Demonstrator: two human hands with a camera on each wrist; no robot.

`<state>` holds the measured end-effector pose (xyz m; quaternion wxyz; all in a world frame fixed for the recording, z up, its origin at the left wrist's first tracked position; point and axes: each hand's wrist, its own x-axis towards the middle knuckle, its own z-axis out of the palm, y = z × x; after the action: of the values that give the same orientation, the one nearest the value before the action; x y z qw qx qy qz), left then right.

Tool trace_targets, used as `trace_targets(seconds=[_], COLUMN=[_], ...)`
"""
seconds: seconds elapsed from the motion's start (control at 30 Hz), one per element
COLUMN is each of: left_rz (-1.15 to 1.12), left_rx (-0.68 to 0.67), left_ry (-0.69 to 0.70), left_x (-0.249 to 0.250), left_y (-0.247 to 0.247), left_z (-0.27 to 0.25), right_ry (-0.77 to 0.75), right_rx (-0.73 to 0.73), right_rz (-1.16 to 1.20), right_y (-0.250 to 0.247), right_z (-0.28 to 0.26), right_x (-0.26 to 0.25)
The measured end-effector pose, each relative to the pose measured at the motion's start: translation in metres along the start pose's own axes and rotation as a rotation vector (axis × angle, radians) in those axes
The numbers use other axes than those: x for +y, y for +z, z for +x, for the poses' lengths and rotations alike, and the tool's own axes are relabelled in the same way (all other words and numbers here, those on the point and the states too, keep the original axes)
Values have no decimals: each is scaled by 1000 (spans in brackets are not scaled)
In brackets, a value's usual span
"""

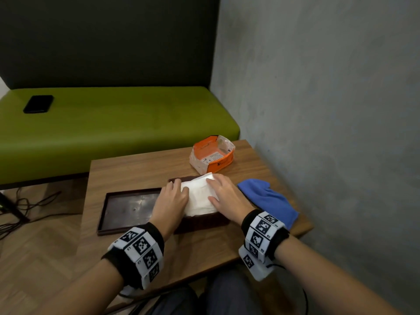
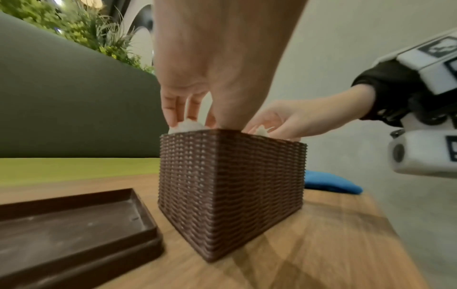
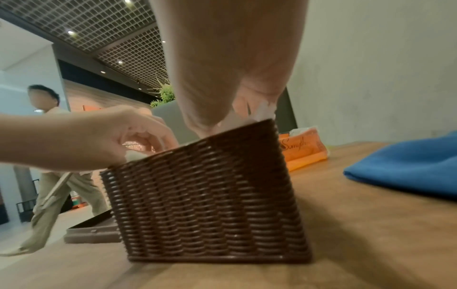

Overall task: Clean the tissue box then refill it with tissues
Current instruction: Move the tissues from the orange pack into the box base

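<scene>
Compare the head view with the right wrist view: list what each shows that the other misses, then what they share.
Only the head view shows the black phone on the green bench and the stack of white tissues from above. Only the right wrist view shows the box's woven side and a person with a broom behind. Both show the tissue box, both hands, left hand and right hand, blue cloth, orange tissue pack and lid.
</scene>
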<state>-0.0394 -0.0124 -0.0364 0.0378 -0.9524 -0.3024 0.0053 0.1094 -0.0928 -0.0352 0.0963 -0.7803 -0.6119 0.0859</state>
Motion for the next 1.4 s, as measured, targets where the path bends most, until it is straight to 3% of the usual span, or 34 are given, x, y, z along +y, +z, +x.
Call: trace_targets(seconds=[0.1,0.2,0.37,0.43,0.5,0.6,0.73,0.9,1.1,1.17,1.27,1.3,1.4], left_rz=[-15,-5,13,-43,-102,-268,-282,-341,-302,-295,-304,-311,-260], left_rx=[6,-47,-87,-109,-131,-138,25,-124,-244,-256,-268,-282,-350], left_ry=[10,7,13,26,40,-22,-65,-70,16,29,56,74,115], left_x=[5,9,13,14,14,11,5,-6,-1,0,1,2,2], left_y=[2,-4,-9,-7,-4,-7,-11,-6,-4,-3,0,3,12], left_z=[-4,-4,1,3,5,8,11,13,14,15,18,19,26], right_ry=[15,11,39,23,-14,2,52,-13,21,28,-31,-48,22], right_rx=[-23,-157,-269,-204,-33,160,-34,-207,-365,-302,-17,16,-123], right_rz=[-111,-174,-36,50,112,-74,-386,-529,-516,-431,-186,-134,-126], right_y=[3,2,0,-1,-4,-16,-28,-26,-24,-25,-18,-13,6], right_z=[-4,-1,7,6,3,-3,-12,-12,-6,-5,-5,-6,-5], right_x=[-7,-7,-3,0,6,11,13,18,17,15,-2,-9,-18])
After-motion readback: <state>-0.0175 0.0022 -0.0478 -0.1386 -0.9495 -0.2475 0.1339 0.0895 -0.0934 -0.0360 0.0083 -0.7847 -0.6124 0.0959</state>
